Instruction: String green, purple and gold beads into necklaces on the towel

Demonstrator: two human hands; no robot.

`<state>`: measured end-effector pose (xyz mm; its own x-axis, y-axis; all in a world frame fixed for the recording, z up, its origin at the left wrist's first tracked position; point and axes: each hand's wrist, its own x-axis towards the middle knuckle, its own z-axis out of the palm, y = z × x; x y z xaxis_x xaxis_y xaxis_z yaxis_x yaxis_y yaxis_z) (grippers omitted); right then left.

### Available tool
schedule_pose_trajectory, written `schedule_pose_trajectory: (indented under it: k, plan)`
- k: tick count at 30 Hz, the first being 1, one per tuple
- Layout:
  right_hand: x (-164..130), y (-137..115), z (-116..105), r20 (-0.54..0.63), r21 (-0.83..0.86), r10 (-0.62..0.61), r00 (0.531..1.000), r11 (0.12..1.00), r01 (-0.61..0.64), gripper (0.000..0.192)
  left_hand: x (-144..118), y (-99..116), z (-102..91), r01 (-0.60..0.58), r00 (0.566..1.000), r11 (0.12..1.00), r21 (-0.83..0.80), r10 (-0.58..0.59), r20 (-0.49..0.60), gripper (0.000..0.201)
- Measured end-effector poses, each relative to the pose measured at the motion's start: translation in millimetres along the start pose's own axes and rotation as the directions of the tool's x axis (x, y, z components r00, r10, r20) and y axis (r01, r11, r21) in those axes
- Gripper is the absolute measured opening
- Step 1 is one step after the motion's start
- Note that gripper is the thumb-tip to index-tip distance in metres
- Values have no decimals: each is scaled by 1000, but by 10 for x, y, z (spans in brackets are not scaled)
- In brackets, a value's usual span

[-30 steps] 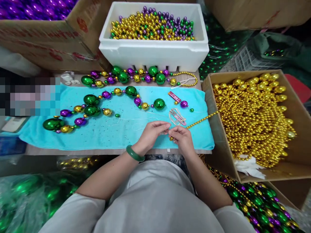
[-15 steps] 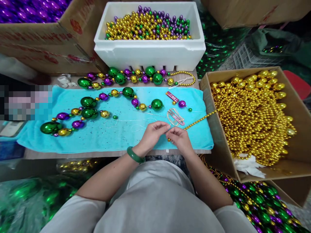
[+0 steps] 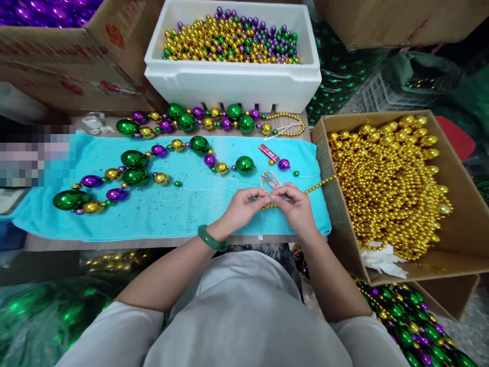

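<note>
My left hand [image 3: 246, 208] and my right hand [image 3: 295, 208] meet at the fingertips above the blue towel, both closed in a pinch. A thin clear thread [image 3: 214, 188] runs from a small green bead [image 3: 178, 184] to my left fingers. A strand of small gold beads [image 3: 321, 184] comes out of the box to my right hand, and some of its beads show below the fingertips. What lies exactly between the fingertips is too small to see. Beyond my hands is a pinkish hair clip with a pale loop [image 3: 269, 179], partly covered. The thread joins a necklace of large green, purple and gold beads [image 3: 136, 177].
A finished-looking bead strand [image 3: 186, 122] lies along the towel's back edge. Behind it stands a white foam box [image 3: 233, 84] of beads. To the right is a cardboard box [image 3: 346, 224] of gold strands. A small purple packet [image 3: 269, 153] and loose beads [image 3: 283, 164] lie nearby.
My right hand has shifted up and slightly right, and its fingertips now meet my left ones. The hair clip is more covered. The whole view has shifted slightly.
</note>
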<state>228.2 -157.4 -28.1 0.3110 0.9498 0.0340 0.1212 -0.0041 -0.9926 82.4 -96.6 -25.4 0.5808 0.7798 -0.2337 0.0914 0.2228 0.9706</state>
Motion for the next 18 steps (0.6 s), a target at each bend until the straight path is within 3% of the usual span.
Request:
schedule_pose_trajectory:
  k: [5,11,18]
  plan:
    - [49,-109,-49,-15,-55,-111,994,992,110,14,77,-21,-43,72,991,991,-113,-59,118,27]
    - [80,-142,-124,-52,-9,-53,997,999,52,14,145,-97,-21,163,980,953,-255,-125,157,28]
    - [79,-5,-159,-227,-31,-37,973,999,31,14,145,-59,36,311,944,846,-434,-224,240,21]
